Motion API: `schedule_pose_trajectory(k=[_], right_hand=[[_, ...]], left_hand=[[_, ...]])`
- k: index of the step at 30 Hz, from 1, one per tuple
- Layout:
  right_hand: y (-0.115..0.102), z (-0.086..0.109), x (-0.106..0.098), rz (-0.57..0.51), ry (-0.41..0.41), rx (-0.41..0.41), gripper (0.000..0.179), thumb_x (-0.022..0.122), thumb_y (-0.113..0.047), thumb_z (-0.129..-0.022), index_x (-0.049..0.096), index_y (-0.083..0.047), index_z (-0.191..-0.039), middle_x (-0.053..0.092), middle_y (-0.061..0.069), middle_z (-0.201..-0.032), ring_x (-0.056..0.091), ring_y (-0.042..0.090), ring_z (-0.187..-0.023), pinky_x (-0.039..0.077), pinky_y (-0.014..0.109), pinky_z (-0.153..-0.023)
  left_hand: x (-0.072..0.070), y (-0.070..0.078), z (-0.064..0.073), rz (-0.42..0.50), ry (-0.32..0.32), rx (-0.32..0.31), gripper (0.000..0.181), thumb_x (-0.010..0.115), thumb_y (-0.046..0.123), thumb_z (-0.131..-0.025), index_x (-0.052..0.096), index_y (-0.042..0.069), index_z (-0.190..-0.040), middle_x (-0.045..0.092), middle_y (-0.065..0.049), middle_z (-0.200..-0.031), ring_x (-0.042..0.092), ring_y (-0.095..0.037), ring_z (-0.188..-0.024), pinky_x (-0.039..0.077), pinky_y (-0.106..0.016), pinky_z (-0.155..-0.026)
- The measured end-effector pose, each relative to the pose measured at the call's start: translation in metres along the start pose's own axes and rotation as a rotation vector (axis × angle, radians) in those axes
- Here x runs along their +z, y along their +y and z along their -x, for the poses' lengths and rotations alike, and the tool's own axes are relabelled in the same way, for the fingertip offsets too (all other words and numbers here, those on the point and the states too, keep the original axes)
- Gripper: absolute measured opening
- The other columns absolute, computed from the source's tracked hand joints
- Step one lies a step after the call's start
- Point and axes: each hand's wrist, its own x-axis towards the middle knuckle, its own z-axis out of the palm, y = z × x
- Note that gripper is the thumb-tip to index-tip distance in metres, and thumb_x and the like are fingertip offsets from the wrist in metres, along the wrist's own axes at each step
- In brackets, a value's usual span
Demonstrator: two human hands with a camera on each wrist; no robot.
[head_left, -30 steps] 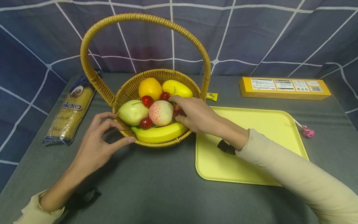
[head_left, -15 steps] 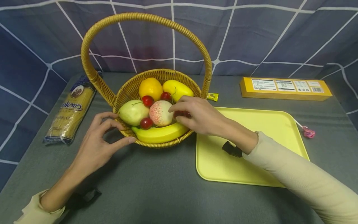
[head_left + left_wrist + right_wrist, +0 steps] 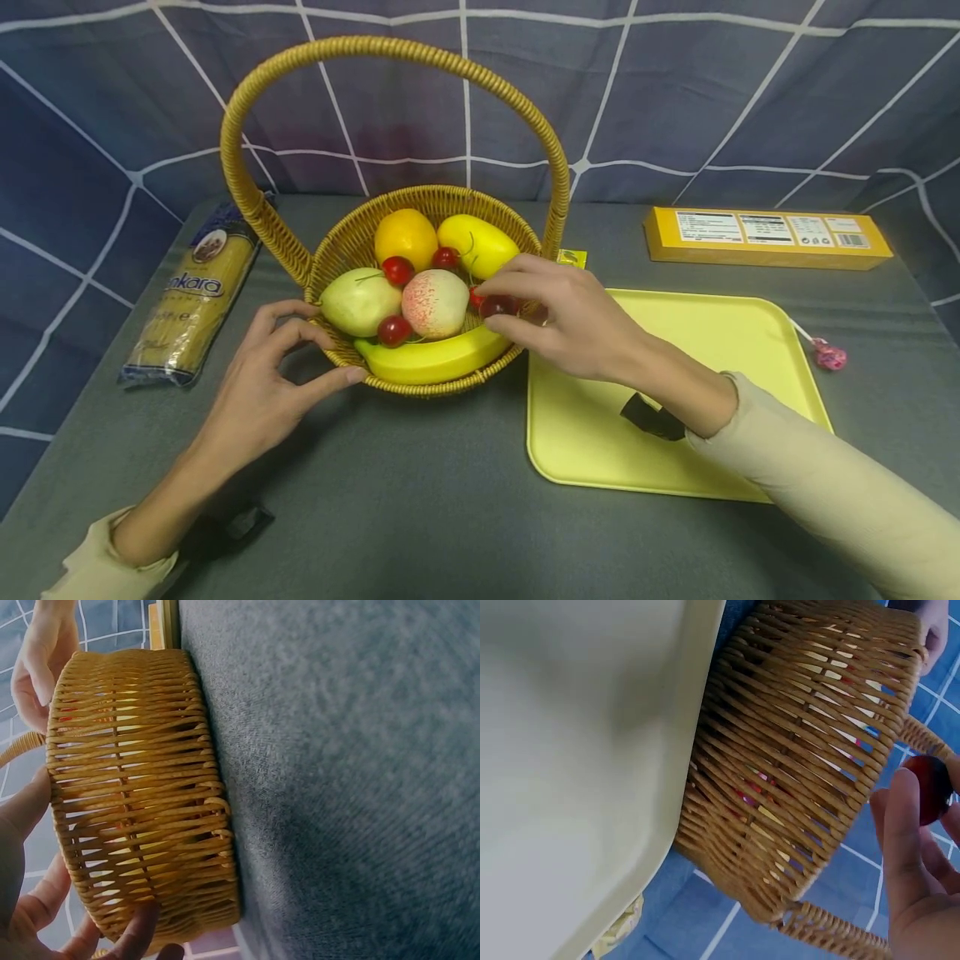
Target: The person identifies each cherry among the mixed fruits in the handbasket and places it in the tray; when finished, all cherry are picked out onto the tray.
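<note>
In the head view, a wicker basket (image 3: 420,387) with a tall hoop handle stands left of centre. My left hand (image 3: 258,392) holds its left front rim, the thumb on the front edge and the fingers along the side. My right hand (image 3: 577,321) pinches a dark red cherry (image 3: 932,791) between thumb and fingers, over the basket's right rim. Inside lie an orange (image 3: 406,240), a yellow mango (image 3: 477,244), a green pear (image 3: 361,302), a peach (image 3: 435,304), a banana (image 3: 435,357) and several red cherries (image 3: 393,331). One of these cherries is partly hidden behind the right fingers.
A yellow tray (image 3: 585,458) lies under the right forearm. Behind it are an orange-yellow box (image 3: 765,238) and a small yellow packet (image 3: 573,258). A pink lollipop (image 3: 829,355) lies right of the tray, and a pasta bag (image 3: 191,296) left of the basket.
My right hand has drawn back to the right from among the fruit, bringing the dark cherry to the basket's right edge. The left hand stays at the rim.
</note>
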Motion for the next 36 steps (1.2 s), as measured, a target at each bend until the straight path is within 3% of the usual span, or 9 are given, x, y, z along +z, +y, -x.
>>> schedule_pose_trajectory(k=[8,14,18,27,36], right_hand=[[-0.001,0.031,-0.019,-0.028,0.09,-0.011,0.026,0.075,0.001,-0.083,0.073,-0.009,-0.107,0.063,-0.002,-0.11,0.058,0.008,-0.09,0.054,0.02,-0.064],[0.008,0.06,-0.033,-0.017,0.086,0.049,0.03,0.077,0.006,-0.08,0.072,-0.014,-0.102,0.062,-0.007,-0.104,0.058,0.006,-0.092,0.052,0.019,-0.071],[0.02,0.076,-0.039,-0.016,0.05,0.127,0.034,0.077,0.008,-0.079,0.07,-0.012,-0.106,0.063,-0.009,-0.102,0.06,0.007,-0.092,0.056,0.022,-0.072],[0.042,0.097,-0.039,0.142,-0.096,0.35,0.03,0.077,-0.001,-0.083,0.069,-0.009,-0.111,0.067,-0.004,-0.1,0.064,0.014,-0.092,0.054,0.039,-0.075],[0.051,0.105,-0.035,0.183,-0.172,0.422,0.034,0.077,0.001,-0.081,0.068,-0.006,-0.113,0.068,0.001,-0.098,0.063,0.015,-0.085,0.053,0.04,-0.077]], left_hand=[[0.0,0.001,0.0,0.004,-0.001,0.0,0.036,0.09,0.021,-0.072,0.062,0.012,-0.091,0.045,-0.011,-0.133,0.044,-0.036,-0.119,0.042,-0.057,-0.091],[0.0,0.002,0.0,-0.002,-0.006,-0.004,0.036,0.09,0.023,-0.073,0.062,0.012,-0.092,0.044,-0.011,-0.134,0.043,-0.037,-0.119,0.041,-0.058,-0.091],[0.0,0.002,0.0,-0.004,-0.006,-0.007,0.036,0.09,0.024,-0.073,0.062,0.012,-0.092,0.045,-0.011,-0.134,0.043,-0.037,-0.12,0.041,-0.058,-0.091],[0.0,0.001,0.0,-0.001,0.002,-0.004,0.036,0.09,0.023,-0.073,0.061,0.012,-0.092,0.045,-0.011,-0.133,0.044,-0.036,-0.119,0.041,-0.058,-0.09],[0.0,0.001,0.001,0.028,0.013,0.025,0.034,0.09,0.018,-0.073,0.061,0.011,-0.09,0.045,-0.01,-0.131,0.045,-0.033,-0.118,0.042,-0.053,-0.09]])
